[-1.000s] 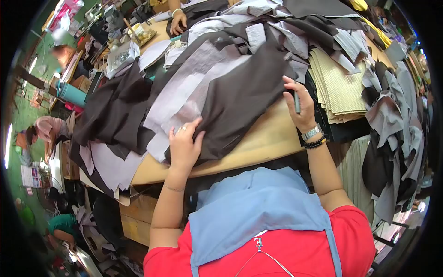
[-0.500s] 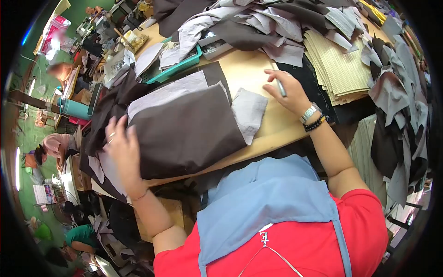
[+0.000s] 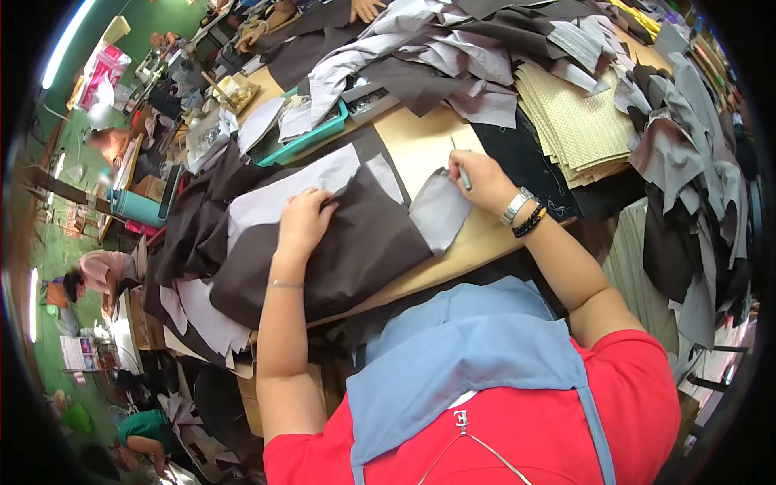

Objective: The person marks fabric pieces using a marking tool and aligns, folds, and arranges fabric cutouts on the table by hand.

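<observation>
My left hand (image 3: pixel 305 218) pinches the top edge of a dark brown fabric panel (image 3: pixel 356 259), which is lifted and rumpled. Under that panel lies a pale grey fabric piece (image 3: pixel 271 194), showing past its upper edge. My right hand (image 3: pixel 478 179) is closed around a slim, pale pen-like tool (image 3: pixel 465 178), its thin tip pointing away from me. Just below its fingers, a small light grey fabric piece (image 3: pixel 440 214) lies partly against the dark panel, with its upper corner bent up near the fingertips. I cannot tell whether those fingers also grip it.
A teal basket (image 3: pixel 303 137) stands behind the fabric on the wooden table (image 3: pixel 416 141). Heaped grey and brown cloth (image 3: pixel 469 48) covers the back. Quilted yellowish sheets (image 3: pixel 574 121) are stacked at right. Another person's hand (image 3: pixel 368 10) shows at the far edge.
My left hand has moved right and taken hold of the dark panel's edge, which is now raised. My right hand has come down and left to the small grey piece.
</observation>
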The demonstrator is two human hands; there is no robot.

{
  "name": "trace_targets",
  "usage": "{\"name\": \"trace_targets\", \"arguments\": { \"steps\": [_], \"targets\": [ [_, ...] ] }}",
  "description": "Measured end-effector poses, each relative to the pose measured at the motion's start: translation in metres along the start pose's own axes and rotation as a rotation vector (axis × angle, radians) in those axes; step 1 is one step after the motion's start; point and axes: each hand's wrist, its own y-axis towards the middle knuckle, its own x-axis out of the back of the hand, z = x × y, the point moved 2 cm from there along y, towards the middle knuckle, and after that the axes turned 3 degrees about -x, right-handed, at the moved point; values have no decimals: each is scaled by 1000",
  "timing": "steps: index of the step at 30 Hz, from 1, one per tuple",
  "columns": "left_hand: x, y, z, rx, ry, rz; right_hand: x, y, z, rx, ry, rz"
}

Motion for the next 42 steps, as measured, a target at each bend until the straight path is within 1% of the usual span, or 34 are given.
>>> {"name": "trace_targets", "arguments": {
  "steps": [1,2,3,4,5,6,7,8,9,11,12,13,15,16,17,19,21,23,24,25,27,29,31,33,34,35,36,37,39,41,42],
  "targets": [
    [16,-7,-6,-41,-26,-81,10,3,1,40,14,-87],
    [34,-16,-12,-28,-175,-104,20,8,-1,81,28,-173],
    [62,-26,-30,-39,-233,-65,29,14,-1,120,44,-257],
    [87,-38,-50,7,-377,71,40,22,1,200,37,-369],
    [106,-52,-70,52,-630,298,53,32,3,283,26,-481],
    [120,-59,-86,-150,-813,593,64,42,9,328,47,-547],
    [130,-63,-110,-237,-1009,826,77,52,17,378,67,-611],
    [135,-65,-125,-272,-1067,1048,91,61,29,473,60,-619],
    [150,-61,-134,-127,-992,1140,102,68,45,543,77,-612],
    [159,-41,-119,-169,-862,726,116,79,78,677,111,-600],
    [152,-24,-107,-173,-884,475,122,85,91,784,75,-598],
    [143,-5,-94,-178,-901,223,125,88,105,816,111,-561],
    [130,33,-96,-153,-869,50,127,85,133,878,177,-489],
    [120,50,-105,-229,-794,5,126,82,140,844,146,-459],
    [108,64,-112,-304,-722,-39,127,80,148,870,171,-449],
    [61,89,-95,-260,-917,78,131,74,159,913,219,-420],
    [49,99,-104,-370,-634,99,141,70,160,891,164,-469],
    [44,96,-100,-413,-298,104,154,70,146,835,77,-552],
    [38,93,-88,-430,-200,22,159,71,139,826,45,-630],
    [41,85,-83,-508,-80,-136,164,72,125,752,48,-652],
    [57,63,-79,-388,135,-84,168,75,97,635,36,-678],
    [84,30,-114,-170,-218,217,161,81,76,607,100,-695],
    [104,-1,-154,-365,-642,735,152,81,71,605,195,-669],
    [108,4,-164,-235,-1002,670,138,82,82,642,327,-602],
    [111,10,-163,-168,-1171,628,129,83,87,620,405,-511],
    [105,27,-141,-123,-1170,404,121,82,96,629,495,-469],
    [90,50,-120,-197,-1130,130,115,79,107,637,579,-432],
    [85,67,-128,-254,-1082,-37,112,76,118,642,657,-396],
    [44,92,-123,-174,-1222,38,112,74,130,683,641,-337],
    [10,107,-129,-86,-1577,427,111,73,139,699,743,-298],
    [0,104,-140,-101,-1678,443,111,76,138,701,788,-263]
  ]
}}
